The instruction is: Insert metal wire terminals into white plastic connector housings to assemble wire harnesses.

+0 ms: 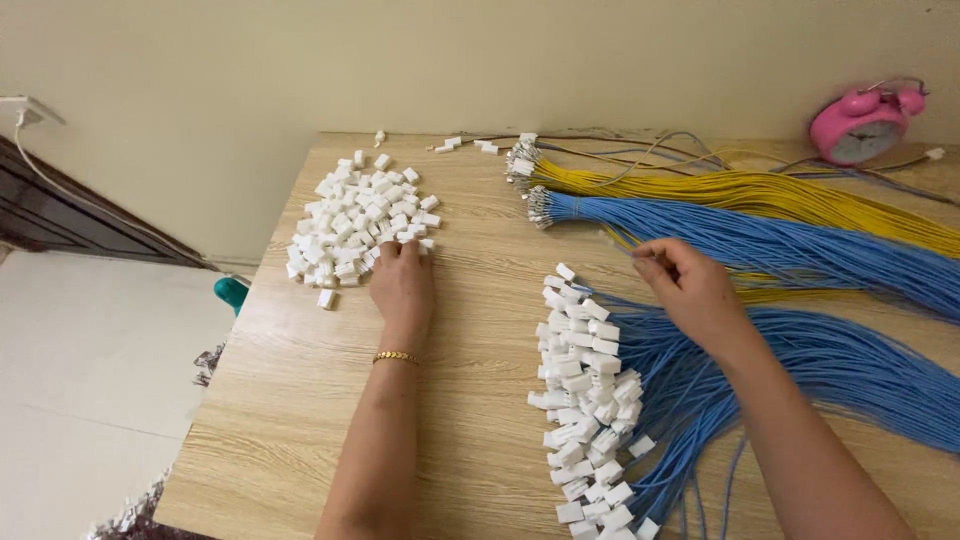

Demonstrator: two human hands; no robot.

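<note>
My left hand point(402, 285) lies flat, fingers digging into the pile of small white plastic plugs point(358, 222); it could knock some off the wooden table point(480, 400). My right hand point(688, 288) pinches a thin blue wire point(615, 243), which might slip.

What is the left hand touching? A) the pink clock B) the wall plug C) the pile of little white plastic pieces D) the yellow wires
C: the left hand rests with its fingertips at the edge of the pile of white plastic pieces, far from the pink clock and the yellow wires.

Left hand point(402, 285) lies flat, fingers forward; right hand point(688, 285) pinches, fingers curled.
</note>
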